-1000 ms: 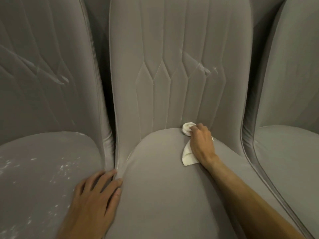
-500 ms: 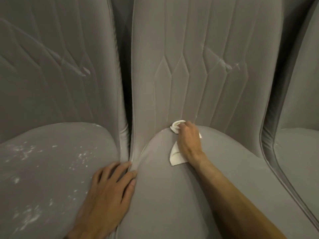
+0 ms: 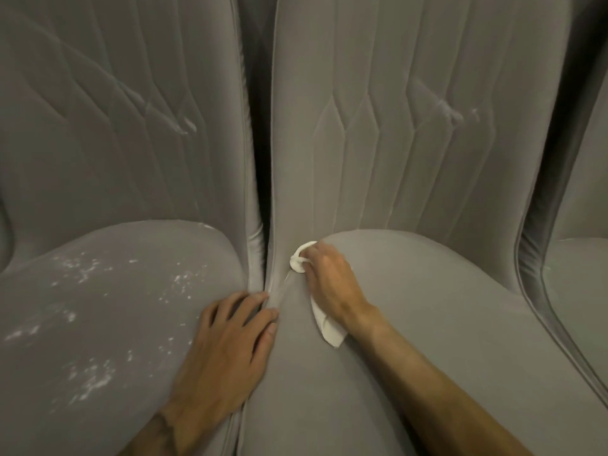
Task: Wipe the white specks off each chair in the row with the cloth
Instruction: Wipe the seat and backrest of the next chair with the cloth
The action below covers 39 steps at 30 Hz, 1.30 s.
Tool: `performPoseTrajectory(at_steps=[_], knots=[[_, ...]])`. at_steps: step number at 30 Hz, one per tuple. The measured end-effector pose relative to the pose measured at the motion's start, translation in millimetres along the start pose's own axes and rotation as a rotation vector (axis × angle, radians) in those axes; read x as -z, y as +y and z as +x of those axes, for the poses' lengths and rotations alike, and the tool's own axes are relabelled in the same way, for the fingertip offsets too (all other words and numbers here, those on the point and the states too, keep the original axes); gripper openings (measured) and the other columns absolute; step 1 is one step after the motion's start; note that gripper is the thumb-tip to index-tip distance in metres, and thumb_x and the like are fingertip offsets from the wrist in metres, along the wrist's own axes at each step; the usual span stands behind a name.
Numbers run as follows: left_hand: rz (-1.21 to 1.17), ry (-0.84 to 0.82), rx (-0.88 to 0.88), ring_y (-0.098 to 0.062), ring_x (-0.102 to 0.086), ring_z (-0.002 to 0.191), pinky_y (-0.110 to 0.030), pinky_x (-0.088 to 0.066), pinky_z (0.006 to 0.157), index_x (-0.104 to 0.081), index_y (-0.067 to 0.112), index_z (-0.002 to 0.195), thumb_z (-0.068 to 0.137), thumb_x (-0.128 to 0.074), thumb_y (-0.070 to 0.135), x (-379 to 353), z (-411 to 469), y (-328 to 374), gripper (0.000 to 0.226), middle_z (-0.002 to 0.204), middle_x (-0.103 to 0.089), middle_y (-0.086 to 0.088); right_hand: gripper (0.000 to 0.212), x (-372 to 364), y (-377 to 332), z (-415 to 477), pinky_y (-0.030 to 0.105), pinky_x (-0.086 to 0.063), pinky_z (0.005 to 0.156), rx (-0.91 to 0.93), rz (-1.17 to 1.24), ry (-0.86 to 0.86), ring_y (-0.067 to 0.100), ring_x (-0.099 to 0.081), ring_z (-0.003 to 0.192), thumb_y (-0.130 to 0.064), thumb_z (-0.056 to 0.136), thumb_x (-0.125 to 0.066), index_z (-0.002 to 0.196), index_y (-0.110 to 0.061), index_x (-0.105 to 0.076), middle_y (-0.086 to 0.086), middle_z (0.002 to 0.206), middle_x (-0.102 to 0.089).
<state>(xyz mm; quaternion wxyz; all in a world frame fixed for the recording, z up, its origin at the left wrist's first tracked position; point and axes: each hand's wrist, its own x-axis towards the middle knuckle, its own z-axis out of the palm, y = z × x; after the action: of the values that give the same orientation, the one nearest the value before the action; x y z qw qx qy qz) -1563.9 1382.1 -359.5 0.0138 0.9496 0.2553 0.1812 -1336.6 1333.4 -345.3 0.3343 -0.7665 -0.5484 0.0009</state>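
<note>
3 grey velvet-like upholstered chairs stand side by side, their stitched backrests upright. On the middle chair [image 3: 427, 324], the right hand [image 3: 329, 284] curls its fingers round a small crumpled white cloth [image 3: 329, 329] and presses it against the seat at the back left corner, just where the seat cushion meets the backrest. 1 bunched end of the cloth sticks out past the fingertips and a flat tail trails from under the wrist onto the seat. The left hand [image 3: 227, 343] lies flat with its fingers straight and slightly spread, holding nothing, its palm on the seat edge of the left chair [image 3: 98, 258] and its fingertips touching the crease between the 2 seats. White specks [image 3: 88, 380] are scattered widely across the left chair's seat, and a pale smear [image 3: 187, 126] marks its backrest. The middle chair's backrest carries faint whitish marks [image 3: 457, 115] high on its right side. Only a strip of the right chair [image 3: 579, 291] shows at the frame's edge.
</note>
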Motion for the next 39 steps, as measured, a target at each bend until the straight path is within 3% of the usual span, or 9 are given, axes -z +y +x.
performPoseTrajectory(at_steps=[5,10,16,21,27,30,32,36,39], knots=[[-0.009,0.001,0.006,-0.018,-0.05,0.129,-0.038,-0.037,0.102,-0.065,0.035,0.116,0.104,-0.042,0.039,1,-1,0,0.027,0.139,-0.056,0.013,0.014,7,-10,-27,0.038,-0.046,0.086,0.237,-0.042,-0.16,0.027,-0.055,0.096,-0.014,0.093,-0.054,0.102,-0.014,-0.065,0.006,0.105,-0.062],[-0.034,0.019,0.004,-0.017,-0.05,0.129,-0.037,-0.038,0.103,-0.066,0.033,0.119,0.104,-0.043,0.038,0,-1,0,0.028,0.138,-0.057,0.013,0.015,2,-3,-2,0.042,-0.045,0.078,0.05,-0.142,-0.017,0.032,-0.056,0.091,-0.006,0.088,-0.056,0.097,-0.013,-0.066,0.007,0.097,-0.06],[-0.038,0.024,-0.01,-0.016,-0.05,0.129,-0.036,-0.038,0.104,-0.065,0.033,0.124,0.104,-0.047,0.036,2,-1,-1,0.027,0.138,-0.057,0.014,0.016,6,-22,-36,0.035,-0.042,0.081,0.253,-0.086,-0.144,0.023,-0.053,0.093,-0.011,0.093,-0.055,0.102,-0.017,-0.066,0.0,0.105,-0.062],[-0.045,0.014,0.001,-0.015,-0.048,0.131,-0.036,-0.037,0.106,-0.066,0.034,0.122,0.105,-0.043,0.038,1,-1,-1,0.029,0.139,-0.057,0.013,0.013,3,-11,-5,0.038,-0.041,0.073,0.039,-0.132,-0.025,0.031,-0.054,0.087,-0.005,0.088,-0.055,0.092,-0.013,-0.065,0.006,0.094,-0.06],[-0.144,0.065,0.048,-0.017,-0.056,0.117,-0.038,-0.041,0.103,-0.056,0.027,0.111,0.104,-0.046,0.029,2,-1,-1,0.013,0.127,-0.06,0.007,0.015,6,-36,-45,0.035,-0.044,0.086,0.255,0.008,-0.177,0.025,-0.055,0.096,-0.012,0.092,-0.055,0.101,-0.016,-0.066,0.004,0.103,-0.063],[-0.177,0.096,0.118,-0.021,-0.059,0.115,-0.039,-0.043,0.106,-0.055,0.019,0.112,0.104,-0.042,0.027,-1,-3,-1,0.017,0.127,-0.061,-0.003,0.017,4,-17,-18,0.04,-0.046,0.084,0.075,-0.071,-0.073,0.032,-0.056,0.095,-0.012,0.091,-0.053,0.102,-0.013,-0.066,0.007,0.101,-0.06],[-0.211,0.091,0.151,-0.023,-0.059,0.116,-0.04,-0.047,0.105,-0.057,0.016,0.116,0.105,-0.036,0.026,-1,-3,0,0.026,0.127,-0.061,-0.005,0.02,-1,-22,-20,0.037,-0.043,0.083,-0.004,-0.074,-0.035,0.032,-0.055,0.094,-0.012,0.09,-0.049,0.101,-0.011,-0.066,0.007,0.101,-0.059],[-0.323,0.13,0.151,-0.023,-0.06,0.101,-0.037,-0.046,0.091,-0.059,0.016,0.115,0.097,-0.04,0.035,2,-2,-5,0.032,0.112,-0.062,-0.004,0.019,4,-60,-72,0.028,-0.039,0.091,0.256,0.062,-0.221,0.021,-0.053,0.1,-0.007,0.091,-0.055,0.104,-0.013,-0.066,0.006,0.107,-0.062],[-0.347,0.123,0.174,-0.021,-0.059,0.099,-0.037,-0.044,0.09,-0.059,0.02,0.112,0.101,-0.039,0.034,3,-2,-4,0.026,0.108,-0.062,0.001,0.015,7,-54,-59,0.039,-0.046,0.087,0.277,0.051,-0.204,0.027,-0.055,0.095,-0.01,0.094,-0.055,0.105,-0.012,-0.066,0.007,0.103,-0.061]])
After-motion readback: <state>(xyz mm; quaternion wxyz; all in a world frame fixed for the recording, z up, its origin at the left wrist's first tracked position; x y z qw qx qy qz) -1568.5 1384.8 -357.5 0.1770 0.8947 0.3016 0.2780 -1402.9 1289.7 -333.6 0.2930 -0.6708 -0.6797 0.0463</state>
